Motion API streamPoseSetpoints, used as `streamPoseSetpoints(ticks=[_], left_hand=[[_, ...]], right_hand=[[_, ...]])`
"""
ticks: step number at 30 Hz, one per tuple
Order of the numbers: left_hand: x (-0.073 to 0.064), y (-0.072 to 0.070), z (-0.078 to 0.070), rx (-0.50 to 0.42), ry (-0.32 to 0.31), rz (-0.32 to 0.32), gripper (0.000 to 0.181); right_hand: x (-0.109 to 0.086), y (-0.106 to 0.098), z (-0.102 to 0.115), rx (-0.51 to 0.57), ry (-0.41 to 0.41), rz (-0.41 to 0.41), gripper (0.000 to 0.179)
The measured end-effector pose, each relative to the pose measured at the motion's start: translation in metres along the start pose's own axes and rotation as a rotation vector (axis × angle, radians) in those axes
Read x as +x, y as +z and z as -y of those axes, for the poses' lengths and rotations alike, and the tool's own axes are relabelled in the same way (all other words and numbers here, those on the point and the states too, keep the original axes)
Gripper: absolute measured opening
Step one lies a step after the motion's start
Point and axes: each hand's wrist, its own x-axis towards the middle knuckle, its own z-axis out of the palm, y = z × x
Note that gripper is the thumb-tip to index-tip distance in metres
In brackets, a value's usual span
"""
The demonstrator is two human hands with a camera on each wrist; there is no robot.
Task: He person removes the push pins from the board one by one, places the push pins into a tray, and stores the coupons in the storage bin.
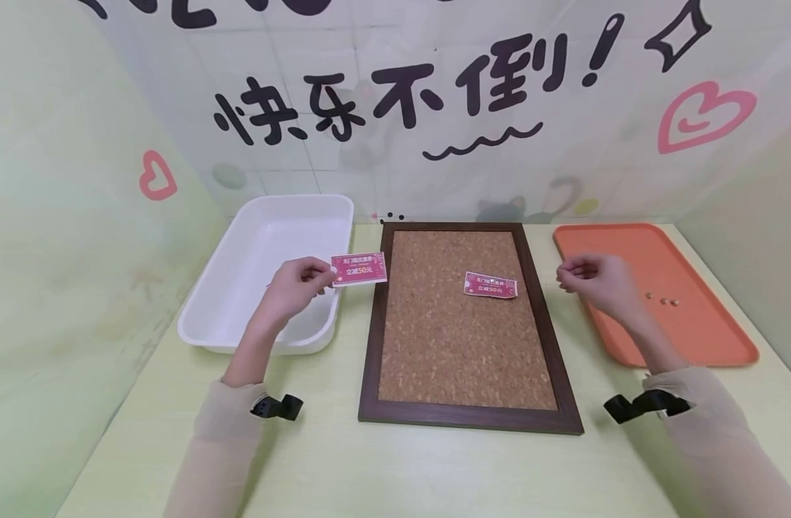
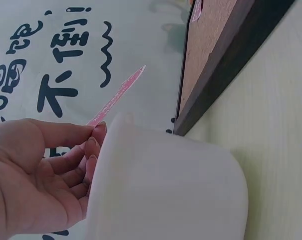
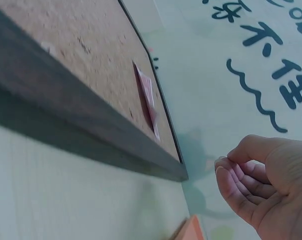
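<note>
In the head view my left hand (image 1: 300, 288) pinches the left end of a pink coupon (image 1: 359, 270), held out flat toward the corkboard's (image 1: 460, 345) left edge. The left wrist view shows this coupon nearly edge-on, above the fingertips. A second pink coupon (image 1: 490, 285) lies on the cork at the upper right, a small pale dot near its top; its lower edge lifts. My right hand (image 1: 596, 282) is raised over the orange tray's (image 1: 693, 309) left edge, thumb and index fingertips together. Whether something tiny is between them cannot be seen.
A white plastic bin (image 1: 204, 309) stands left of the board, under my left hand. Several small shiny round pieces, like thumbtack heads (image 1: 664, 302), lie on the tray. A printed backdrop (image 1: 382, 173) rises behind the table.
</note>
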Motion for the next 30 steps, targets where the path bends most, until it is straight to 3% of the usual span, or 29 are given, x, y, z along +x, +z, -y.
streamPoseSetpoints(ticks=[5, 12, 16, 22, 30], left_hand=[[-0.002, -0.015, 0.012, -0.011, -0.040, -0.026, 0.028], [-0.003, -0.030, 0.028, 0.070, -0.089, -0.069, 0.032], [-0.004, -0.036, 0.036, 0.063, -0.121, -0.073, 0.033], [-0.008, -0.045, 0.048, 0.069, -0.151, -0.076, 0.033], [-0.009, -0.052, 0.062, 0.105, -0.219, -0.070, 0.034]], right_hand=[[-0.007, -0.014, -0.013, -0.024, 0.017, -0.033, 0.019], [-0.015, -0.032, -0.027, -0.060, 0.068, -0.065, 0.024], [-0.018, -0.043, -0.040, -0.072, 0.091, -0.067, 0.027], [-0.025, -0.057, -0.056, -0.148, 0.174, -0.099, 0.034], [-0.037, -0.074, -0.076, -0.197, 0.276, -0.066, 0.039]])
